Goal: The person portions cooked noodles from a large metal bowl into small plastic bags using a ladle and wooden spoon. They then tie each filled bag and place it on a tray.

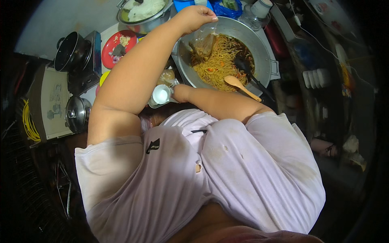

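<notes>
My left hand (197,17) reaches across to the far side of a wide metal pan, thumb and fingers pinched on the top of a clear plastic bag (209,36). The bag hangs over the pan with something brownish in its lower part. Yellow noodles (218,65) with orange bits and dark liquid lie in the pan (262,51). My right hand (181,93) is at the near side of the pan, against a white cup (161,94); its fingers are partly hidden. A wooden spoon (240,86) and a black ladle (247,69) rest in the noodles.
A lidded pot of rice (144,12) stands behind a red plate (106,51) of chopped ingredients. Left are a black pot (69,53) on a stove (97,57) and a glass-lidded pot (76,114). A glass jar (254,19) and blue plastic bag (223,10) sit beyond the pan.
</notes>
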The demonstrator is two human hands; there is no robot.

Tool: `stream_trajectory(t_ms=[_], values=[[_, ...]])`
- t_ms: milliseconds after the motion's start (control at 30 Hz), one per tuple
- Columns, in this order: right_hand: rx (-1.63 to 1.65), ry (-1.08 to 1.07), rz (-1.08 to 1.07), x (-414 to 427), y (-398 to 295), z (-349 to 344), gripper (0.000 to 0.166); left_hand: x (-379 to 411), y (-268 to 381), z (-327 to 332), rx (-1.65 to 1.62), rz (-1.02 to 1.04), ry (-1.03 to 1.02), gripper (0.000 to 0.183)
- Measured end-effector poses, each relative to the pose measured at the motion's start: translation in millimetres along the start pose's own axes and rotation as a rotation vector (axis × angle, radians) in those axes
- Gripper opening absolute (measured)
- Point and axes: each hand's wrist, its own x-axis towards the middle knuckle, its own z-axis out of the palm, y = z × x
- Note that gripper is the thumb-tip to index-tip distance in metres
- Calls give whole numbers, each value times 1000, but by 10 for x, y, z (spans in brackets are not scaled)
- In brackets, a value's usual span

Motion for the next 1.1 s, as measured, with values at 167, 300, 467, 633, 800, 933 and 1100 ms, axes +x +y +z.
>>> stream_trajectory(t_ms=[167, 300, 467, 633, 800, 933, 1100], values=[[580, 65, 59, -1087, -124, -1078, 23, 22, 26, 92, 41, -11, -55, 26], [849, 1104, 132, -1518, 520, -1690, 25, 70, 66, 168, 22, -54, -79, 26], [531, 1020, 145, -1591, 1024, -2136, 33, 172, 74, 313, 79, 4, -64, 27], [409, 810, 299, -1641, 981, -2336, 30, 223, 29, 372, 152, 4, -71, 28], [91, 935, 294, -1625, 1103, -2398, 28, 249, -39, 392, 200, 74, -60, 27], [82, 966, 303, -1733, 1095, -2486, 30, 226, 42, 385, 628, -51, -26, 23], [124, 1080, 318, -1821, 1306, -2589, 31, 242, -15, 337, 655, -187, 59, 20]])
